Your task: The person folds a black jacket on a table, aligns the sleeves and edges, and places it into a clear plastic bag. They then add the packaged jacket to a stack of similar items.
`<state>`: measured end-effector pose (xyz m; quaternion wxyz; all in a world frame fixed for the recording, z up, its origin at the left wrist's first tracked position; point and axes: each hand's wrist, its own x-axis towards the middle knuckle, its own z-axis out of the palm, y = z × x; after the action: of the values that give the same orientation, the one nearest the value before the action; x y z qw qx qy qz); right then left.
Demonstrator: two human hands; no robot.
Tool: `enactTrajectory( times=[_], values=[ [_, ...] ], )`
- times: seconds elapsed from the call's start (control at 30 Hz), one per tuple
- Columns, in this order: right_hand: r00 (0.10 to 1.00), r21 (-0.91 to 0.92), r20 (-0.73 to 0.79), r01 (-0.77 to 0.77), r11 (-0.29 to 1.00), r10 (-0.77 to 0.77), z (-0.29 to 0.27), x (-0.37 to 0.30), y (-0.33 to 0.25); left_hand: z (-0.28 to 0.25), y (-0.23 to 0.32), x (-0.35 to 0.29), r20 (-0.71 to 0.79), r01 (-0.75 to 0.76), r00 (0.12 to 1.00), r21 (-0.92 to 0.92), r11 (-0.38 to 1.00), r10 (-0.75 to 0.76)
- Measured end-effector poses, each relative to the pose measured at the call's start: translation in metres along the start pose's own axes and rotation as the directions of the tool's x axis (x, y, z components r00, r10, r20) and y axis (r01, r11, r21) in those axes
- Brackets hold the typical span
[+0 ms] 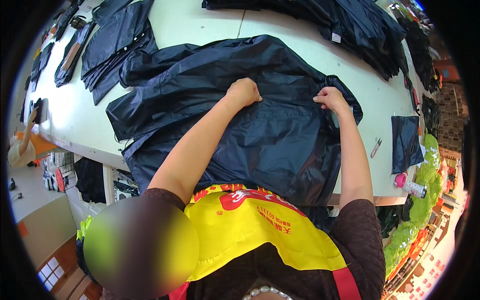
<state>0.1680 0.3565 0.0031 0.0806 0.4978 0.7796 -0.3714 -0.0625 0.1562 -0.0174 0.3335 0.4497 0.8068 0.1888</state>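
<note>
A dark navy jacket (270, 142) of thin, shiny fabric lies spread and wrinkled across the pale table in front of me, its near edge reaching my yellow apron. Its sleeve stretches out to the left. My left hand (244, 93) pinches the fabric near the middle, fingertips pressed together on a raised fold. Farther right, my right hand (331, 99) grips the cloth between thumb and fingers, close to the jacket's right side. The fabric between the two hands runs along a seam-like line. What lies under the cloth is hidden.
Folded dark garments (112, 55) are stacked at the far left, and a larger dark heap (355, 35) covers the far right. Thread snips (376, 148), a folded dark cloth piece (406, 145) and a pink-ended canister (414, 189) lie rightward. Another person (22, 147) is at the left edge.
</note>
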Motion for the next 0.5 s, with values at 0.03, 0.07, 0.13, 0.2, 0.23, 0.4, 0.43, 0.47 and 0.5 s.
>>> enactTrajectory(
  times=[0.03, 0.07, 0.13, 0.2, 0.23, 0.4, 0.43, 0.47, 0.5],
  values=[
    [1.000, -0.026, 0.013, 0.001, 1.000, 0.000, -0.002, 0.000, 0.000, -0.001, 0.000, 0.001, 0.017, 0.002, 1.000, 0.009, 1.000, -0.002],
    [1.000, -0.024, 0.027, -0.010, 1.000, 0.011, -0.003, 0.002, 0.002, 0.000, 0.001, 0.001, 0.038, 0.002, 0.999, 0.019, 1.000, -0.003],
    [0.998, -0.021, 0.056, -0.033, 0.999, 0.034, -0.004, 0.009, 0.006, 0.001, 0.003, 0.002, 0.103, 0.040, 0.994, 0.055, 0.998, -0.045],
    [0.998, -0.177, 0.059, -0.011, 0.984, 0.021, -0.010, 0.010, -0.003, -0.005, 0.007, 0.011, 0.173, 0.103, 0.978, 0.103, 0.989, -0.120],
    [0.999, -0.287, 0.050, 0.029, 0.957, -0.015, -0.011, 0.008, -0.010, -0.004, 0.008, 0.015, 0.160, 0.052, 0.983, 0.206, 0.977, -0.086],
    [0.793, -0.564, -0.349, 0.248, 0.787, -0.500, 0.074, -0.051, -0.087, 0.010, -0.006, -0.013, -0.082, -0.057, 0.995, 0.040, 0.998, 0.060],
    [0.704, -0.457, -0.394, 0.407, 0.791, -0.591, 0.098, -0.042, -0.068, 0.017, -0.010, -0.021, -0.169, -0.164, 0.971, 0.042, 0.986, 0.169],
    [0.724, -0.565, -0.402, 0.287, 0.774, -0.561, 0.123, -0.049, -0.055, 0.024, -0.020, -0.032, -0.247, -0.260, 0.932, 0.056, 0.964, 0.265],
    [0.770, -0.630, -0.369, 0.205, 0.749, -0.521, 0.135, -0.061, -0.042, 0.015, -0.023, -0.059, -0.254, -0.249, 0.926, 0.143, 0.958, 0.278]
  ],
)
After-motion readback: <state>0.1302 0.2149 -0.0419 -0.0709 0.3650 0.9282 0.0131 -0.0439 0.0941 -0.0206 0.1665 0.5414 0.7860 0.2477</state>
